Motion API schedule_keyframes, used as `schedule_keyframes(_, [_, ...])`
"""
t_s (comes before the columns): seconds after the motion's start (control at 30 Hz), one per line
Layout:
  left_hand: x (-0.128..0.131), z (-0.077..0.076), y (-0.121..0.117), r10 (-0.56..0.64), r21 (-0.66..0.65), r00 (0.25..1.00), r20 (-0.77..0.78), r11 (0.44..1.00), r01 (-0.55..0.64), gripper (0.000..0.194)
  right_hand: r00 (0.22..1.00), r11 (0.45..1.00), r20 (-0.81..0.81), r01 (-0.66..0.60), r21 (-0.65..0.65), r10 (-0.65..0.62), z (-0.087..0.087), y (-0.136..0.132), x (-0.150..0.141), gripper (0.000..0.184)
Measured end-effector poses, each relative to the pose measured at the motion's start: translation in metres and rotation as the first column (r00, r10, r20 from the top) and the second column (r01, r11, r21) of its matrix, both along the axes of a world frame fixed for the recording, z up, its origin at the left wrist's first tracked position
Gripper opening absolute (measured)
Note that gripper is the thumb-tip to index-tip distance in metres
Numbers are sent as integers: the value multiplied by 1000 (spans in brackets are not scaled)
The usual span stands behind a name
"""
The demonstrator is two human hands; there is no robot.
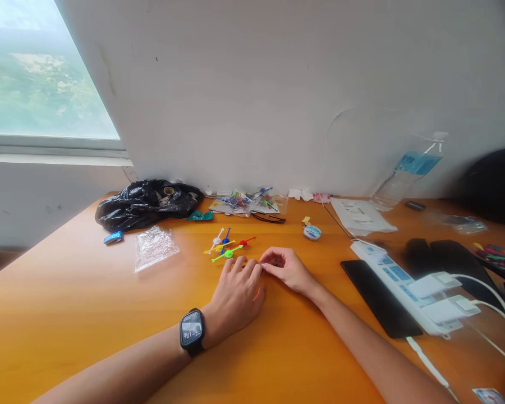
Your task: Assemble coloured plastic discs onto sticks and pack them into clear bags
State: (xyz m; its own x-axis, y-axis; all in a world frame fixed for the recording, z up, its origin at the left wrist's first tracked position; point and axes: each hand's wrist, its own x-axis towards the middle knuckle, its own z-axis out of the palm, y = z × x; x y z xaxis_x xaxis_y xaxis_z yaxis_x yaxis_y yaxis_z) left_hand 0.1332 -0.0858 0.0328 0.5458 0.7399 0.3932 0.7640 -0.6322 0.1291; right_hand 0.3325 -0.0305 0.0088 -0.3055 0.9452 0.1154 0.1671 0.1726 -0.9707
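Just behind my hands, several plastic spinner arrows lie in a loose cluster on the wooden table: a white arrow [217,241], a blue arrow [226,240], a yellow arrow [219,248], a red arrow [244,243] and a green arrow [228,254]. My left hand [238,289], palm down with curled fingers, wears a watch [192,330] at the wrist. Thumb and forefinger of my right hand [287,269] pinch together at the left fingertips. A small dark piece shows between the two hands; its shape is mostly hidden by the fingers.
At the back are a black plastic bag [147,205] and a clear packet of coloured arrows [248,202]. An empty-looking clear bag [155,248] lies left, a round white container [312,232] right. A black phone [381,297] adjoins a power strip [398,280] with plugged chargers and cables.
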Motion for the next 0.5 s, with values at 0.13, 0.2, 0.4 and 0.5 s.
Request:
schedule_keyframes(0.13, [0, 1, 1, -1, -16, 1000, 19, 1000, 1, 12, 1000, 1000, 6, 3, 3, -3, 0, -1, -2, 16])
schedule_keyframes(0.2, [0, 1, 1, 0, -21, 1000, 20, 1000, 1, 11, 1000, 1000, 22, 9, 8, -9, 0, -1, -2, 16])
schedule_keyframes(0.4, [0, 3, 0, -11, -51, 1000, 26, 999, 13, 12, 999, 1000, 44, 4, -8, -3, 2, 0, 0, 20])
schedule_keyframes(0.5, [0, 4, 1, -13, -68, 999, 35, 998, 16, 13, 999, 1000, 50, -1, -17, 2, 1, 1, 0, 23])
